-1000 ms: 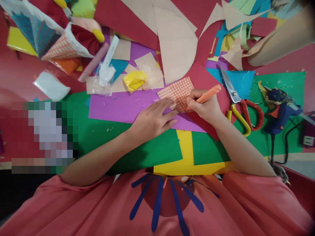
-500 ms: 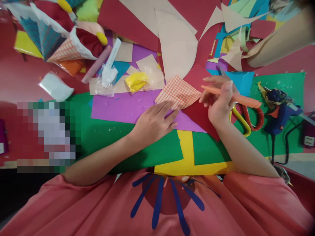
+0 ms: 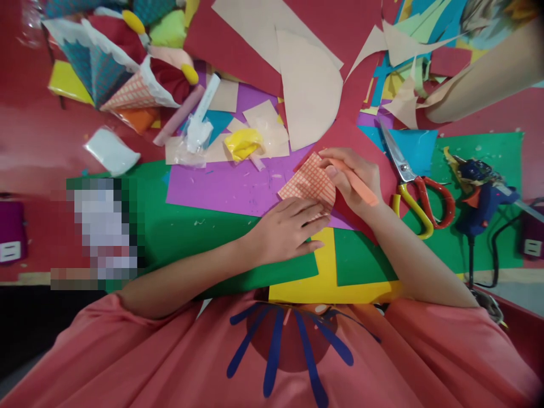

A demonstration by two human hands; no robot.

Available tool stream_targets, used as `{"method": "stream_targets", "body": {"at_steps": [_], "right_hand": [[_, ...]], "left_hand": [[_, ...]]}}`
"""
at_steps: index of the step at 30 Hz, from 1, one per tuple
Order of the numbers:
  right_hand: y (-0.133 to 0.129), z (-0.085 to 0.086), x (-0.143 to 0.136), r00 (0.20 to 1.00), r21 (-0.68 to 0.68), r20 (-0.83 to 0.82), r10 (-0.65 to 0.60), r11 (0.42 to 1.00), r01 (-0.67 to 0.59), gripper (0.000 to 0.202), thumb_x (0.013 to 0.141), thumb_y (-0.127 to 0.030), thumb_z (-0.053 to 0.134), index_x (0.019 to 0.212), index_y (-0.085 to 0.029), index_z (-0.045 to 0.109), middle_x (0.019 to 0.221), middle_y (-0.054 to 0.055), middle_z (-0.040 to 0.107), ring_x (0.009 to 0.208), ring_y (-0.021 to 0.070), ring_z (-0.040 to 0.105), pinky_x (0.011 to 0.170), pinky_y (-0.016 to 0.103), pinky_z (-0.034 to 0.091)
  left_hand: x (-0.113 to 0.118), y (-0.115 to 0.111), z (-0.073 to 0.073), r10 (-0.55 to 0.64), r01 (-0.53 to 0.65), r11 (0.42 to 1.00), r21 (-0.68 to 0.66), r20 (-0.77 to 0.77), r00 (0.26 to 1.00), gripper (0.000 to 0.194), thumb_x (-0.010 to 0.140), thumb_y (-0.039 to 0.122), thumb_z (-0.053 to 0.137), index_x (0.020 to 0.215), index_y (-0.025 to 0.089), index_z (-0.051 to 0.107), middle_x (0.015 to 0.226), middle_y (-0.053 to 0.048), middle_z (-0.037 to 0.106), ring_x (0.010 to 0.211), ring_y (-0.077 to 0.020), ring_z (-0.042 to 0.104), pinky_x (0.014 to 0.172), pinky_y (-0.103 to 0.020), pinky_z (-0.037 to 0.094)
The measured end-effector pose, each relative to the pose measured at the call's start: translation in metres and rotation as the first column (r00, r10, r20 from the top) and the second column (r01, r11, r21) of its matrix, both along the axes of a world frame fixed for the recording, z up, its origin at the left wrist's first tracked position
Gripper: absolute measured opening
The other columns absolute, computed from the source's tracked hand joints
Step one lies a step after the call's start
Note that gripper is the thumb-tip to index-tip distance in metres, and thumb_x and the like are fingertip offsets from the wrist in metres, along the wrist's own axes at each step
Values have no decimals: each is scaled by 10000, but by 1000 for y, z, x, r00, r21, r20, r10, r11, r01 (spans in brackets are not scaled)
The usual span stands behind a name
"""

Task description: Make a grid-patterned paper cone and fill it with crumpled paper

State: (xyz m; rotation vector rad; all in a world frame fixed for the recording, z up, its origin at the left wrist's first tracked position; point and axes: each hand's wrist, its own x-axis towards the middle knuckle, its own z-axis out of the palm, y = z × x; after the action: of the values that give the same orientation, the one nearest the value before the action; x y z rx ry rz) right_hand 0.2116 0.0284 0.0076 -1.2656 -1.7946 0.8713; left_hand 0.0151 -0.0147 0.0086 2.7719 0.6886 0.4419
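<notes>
A cream paper piece with an orange-red checked pattern (image 3: pixel 306 177) lies over the purple and red sheets. My left hand (image 3: pixel 285 233) rests flat across its lower edge, fingers stretched out and holding nothing. An orange marker (image 3: pixel 362 188) is pinched in my right hand (image 3: pixel 366 170), which is bent over the right side of the checked piece. The marker's tip is hidden behind my fingers, so contact with the paper cannot be made out. Open scissors (image 3: pixel 406 173) with one yellow and one red handle lie right of my right hand.
A blue glue gun (image 3: pixel 480 207) with its cord lies far right. Paper cones (image 3: pixel 136 90) stand at the upper left, near a white packet (image 3: pixel 111 150) and a yellow packet (image 3: pixel 243 144). A large cream paper shape (image 3: pixel 310 85) and a cardboard tube (image 3: pixel 480 79) are further back.
My right hand has moved left with the marker, from beside the checked paper to over it. The scissors' blades are now uncovered. My left hand still rests on the paper.
</notes>
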Motion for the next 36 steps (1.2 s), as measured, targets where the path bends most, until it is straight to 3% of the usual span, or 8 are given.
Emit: {"method": "stream_targets", "body": {"at_steps": [3,6,12,14,16,18,23,36], "right_hand": [[2,0,1,993,-77,-67,93,992,-98,263,925,-427,523,1070,-254,659,1054,24,737,941,160,700,848,292,547],[2,1,1,984,-114,-101,149,981,-160,278,930,-432,517,1065,-244,671,1052,23,739,941,159,701,847,299,550],[0,1,0,964,-4,-265,-35,999,36,254,912,-436,543,1023,-260,690,956,17,751,948,164,693,894,328,546],[2,-1,-1,929,-58,-348,-126,992,113,309,904,-498,518,991,-259,693,793,3,727,764,152,679,702,302,551],[4,-3,-2,872,-163,-447,-200,977,140,348,891,-552,491,947,-257,667,652,-25,642,519,120,572,451,271,423],[5,-5,-1,842,-239,-489,-229,963,123,289,883,-517,519,863,-248,620,585,-53,555,400,81,445,369,247,291],[2,-4,6,907,-322,-397,-138,947,4,140,834,-299,649,763,-195,589,636,-38,616,489,56,539,462,205,405],[-4,-2,5,974,-262,-219,-62,965,2,205,850,-288,621,682,-179,577,599,-17,644,505,80,580,482,226,441]], "left_hand": [[-3,4,-4,-55,56,998,-16,53,997,413,985,374,384,1263,132,569,1271,-124,630,1184,-228,582,1007,-376,484],[-9,13,-7,49,-51,998,27,80,996,336,974,257,400,1211,124,598,1227,-122,655,1174,-226,597,1030,-390,477],[-15,27,-9,151,-150,987,58,-17,988,292,957,241,435,1144,141,636,1248,-143,639,1170,-270,606,948,-427,519],[-14,26,-7,170,-167,983,80,-20,985,308,941,220,460,1193,134,615,1211,-150,650,1096,-267,635,902,-414,535],[-14,25,-6,187,-183,979,91,-41,981,321,934,217,470,1213,132,605,1186,-155,655,1063,-269,642,882,-417,538],[-15,24,-5,188,-183,980,80,-68,980,318,938,232,469,1210,139,605,1215,-162,643,1094,-276,630,902,-430,530],[-23,21,-5,151,-147,988,40,-96,984,355,948,246,465,1274,137,553,1408,-181,517,1336,-294,475,1059,-472,447],[-24,15,-8,189,-194,978,-75,-74,979,406,925,224,485,1328,207,523,1420,-171,490,1351,-317,441,1081,-545,404]]}}
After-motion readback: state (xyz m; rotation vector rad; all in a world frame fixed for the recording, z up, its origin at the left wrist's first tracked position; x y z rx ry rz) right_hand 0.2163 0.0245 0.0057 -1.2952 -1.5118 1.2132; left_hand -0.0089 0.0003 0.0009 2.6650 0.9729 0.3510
